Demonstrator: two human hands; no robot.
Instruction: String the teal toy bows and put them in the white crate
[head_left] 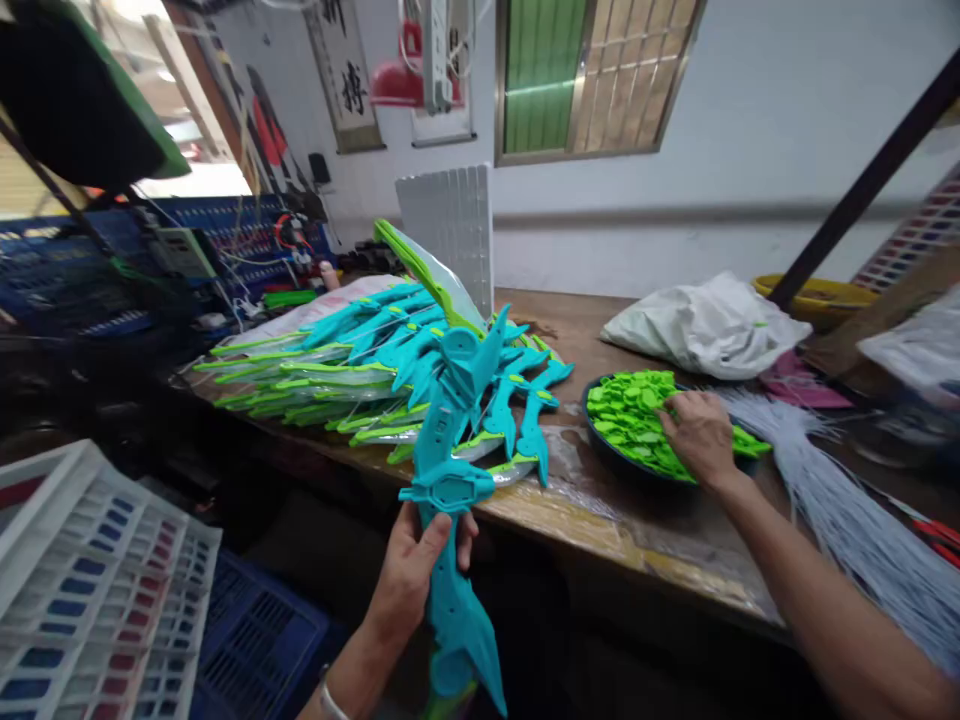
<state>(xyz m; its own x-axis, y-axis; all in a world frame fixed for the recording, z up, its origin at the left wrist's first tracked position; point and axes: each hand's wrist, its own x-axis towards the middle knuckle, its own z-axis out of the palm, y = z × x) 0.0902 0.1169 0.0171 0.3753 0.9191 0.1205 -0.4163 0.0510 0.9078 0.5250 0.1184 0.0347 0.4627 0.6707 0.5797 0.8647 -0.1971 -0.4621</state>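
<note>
Turquoise plastic, the bow-shaped part (452, 492) stands close at twelve o'clock, your left hand (411, 562) gripping its shaft; hold it steady. At one o'clock your right hand (703, 438) bends its fingers into green pieces (634, 402) in a bowl (598, 438); whether they pinch any, I cannot tell. Pick singly. Pale strands (844, 510) at two could snag; piled parts (360, 345) crowd eleven.

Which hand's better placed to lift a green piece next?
Right, most likely: the right hand is already at the green pieces in the dark bowl, while the left hand is occupied gripping the turquoise part.
</note>
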